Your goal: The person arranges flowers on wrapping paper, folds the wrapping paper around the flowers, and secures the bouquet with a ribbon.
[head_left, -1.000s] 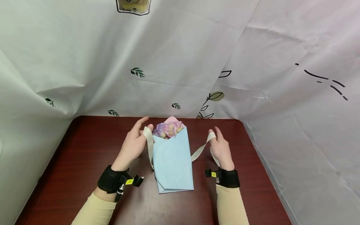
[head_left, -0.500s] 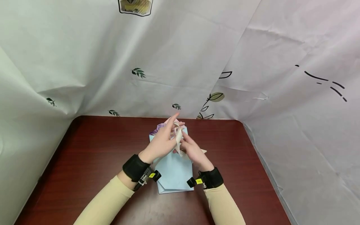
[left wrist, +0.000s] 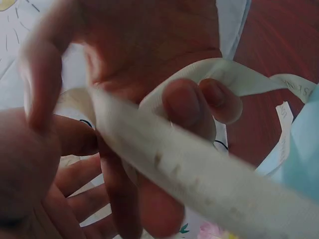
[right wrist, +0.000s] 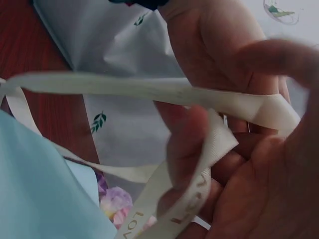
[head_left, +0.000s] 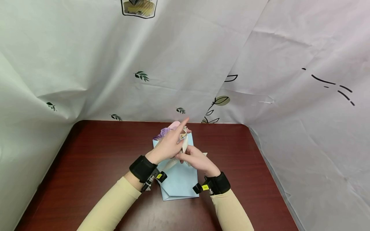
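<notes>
A flat bouquet in light blue wrapping paper (head_left: 180, 183) lies on the table, with purple and pink artificial-looking flowers (head_left: 164, 132) at its far end. Over its upper part my two hands work close together on a cream ribbon (head_left: 185, 145). My left hand (head_left: 167, 147) holds the ribbon near its thumb while its index finger points forward. Just to the right, the fingers of my right hand (head_left: 200, 160) curl round the ribbon. In the right wrist view, gold letters show on the ribbon (right wrist: 192, 199) looped at the fingers. Crossing hands hide much of the loop.
The dark red wooden table (head_left: 95, 166) ends at a pale cloth backdrop (head_left: 173, 64) printed with leaves. More cloth hangs along the right side. Black wrist bands with small cameras sit on both wrists, the left band (head_left: 143, 168) beside the wrapping.
Both hands have come inward from either side of the bouquet to meet above it, bringing the ribbon ends together. Since half a second ago the right fingers have drawn in nearer the left thumb.
</notes>
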{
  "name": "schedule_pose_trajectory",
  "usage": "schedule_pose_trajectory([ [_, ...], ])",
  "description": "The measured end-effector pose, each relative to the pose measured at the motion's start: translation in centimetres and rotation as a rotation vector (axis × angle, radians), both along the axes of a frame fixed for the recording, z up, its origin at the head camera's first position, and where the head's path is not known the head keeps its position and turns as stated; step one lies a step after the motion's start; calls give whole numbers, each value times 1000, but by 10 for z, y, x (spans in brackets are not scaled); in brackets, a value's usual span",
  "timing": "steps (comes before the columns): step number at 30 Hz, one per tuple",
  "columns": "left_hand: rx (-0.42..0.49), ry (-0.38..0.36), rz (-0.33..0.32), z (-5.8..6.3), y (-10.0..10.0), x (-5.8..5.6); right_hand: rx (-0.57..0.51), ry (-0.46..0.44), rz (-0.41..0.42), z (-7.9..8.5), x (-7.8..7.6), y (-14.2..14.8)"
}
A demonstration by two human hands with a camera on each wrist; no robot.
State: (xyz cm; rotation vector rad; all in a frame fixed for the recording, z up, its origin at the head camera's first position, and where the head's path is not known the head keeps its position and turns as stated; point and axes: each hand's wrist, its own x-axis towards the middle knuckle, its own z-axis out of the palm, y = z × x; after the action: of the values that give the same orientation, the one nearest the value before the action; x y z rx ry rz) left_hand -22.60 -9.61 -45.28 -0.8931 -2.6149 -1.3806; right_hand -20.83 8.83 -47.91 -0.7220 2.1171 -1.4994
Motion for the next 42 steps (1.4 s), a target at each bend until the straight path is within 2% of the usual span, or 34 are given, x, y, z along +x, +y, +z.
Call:
schedule_pose_trajectory([
  [4, 128, -181, -99, -3, -6, 2, 0, 1, -80, -1, 0, 1],
  [6, 157, -275, -151, -6, -10, 4, 2, 5, -116, -1, 0, 3],
  [8, 144, -333, -179, -9, -14, 7, -13, 16, -127, -2, 0, 4],
  [10, 93, -344, -183, -12, -17, 10, -32, 27, -131, -2, 0, 5],
  [12, 16, -296, -179, -15, -19, 12, -48, 28, -150, -3, 0, 6],
  [14, -67, -204, -174, -18, -19, 14, -48, 32, -183, -3, 1, 7],
  [17, -206, -13, -149, -23, -16, 17, -25, 20, -251, -4, 2, 7],
  [21, -352, 223, -76, -26, -10, 18, 37, 7, -326, -4, 5, 6],
  [25, -412, 363, -44, -29, -6, 17, 78, -15, -346, -4, 8, 6],
  [28, -429, 417, -45, -32, -6, 17, 86, -31, -327, -5, 10, 7],
  [31, -425, 453, -45, -35, -7, 17, 111, -28, -300, -5, 11, 11],
  [35, -426, 459, -18, -35, -8, 16, 142, -14, -268, -4, 8, 16],
  [38, -418, 377, 6, -33, -7, 17, 147, 9, -258, -3, 8, 20],
  [42, -341, 167, 50, -30, -8, 19, 131, 88, -305, -6, 13, 21],
])
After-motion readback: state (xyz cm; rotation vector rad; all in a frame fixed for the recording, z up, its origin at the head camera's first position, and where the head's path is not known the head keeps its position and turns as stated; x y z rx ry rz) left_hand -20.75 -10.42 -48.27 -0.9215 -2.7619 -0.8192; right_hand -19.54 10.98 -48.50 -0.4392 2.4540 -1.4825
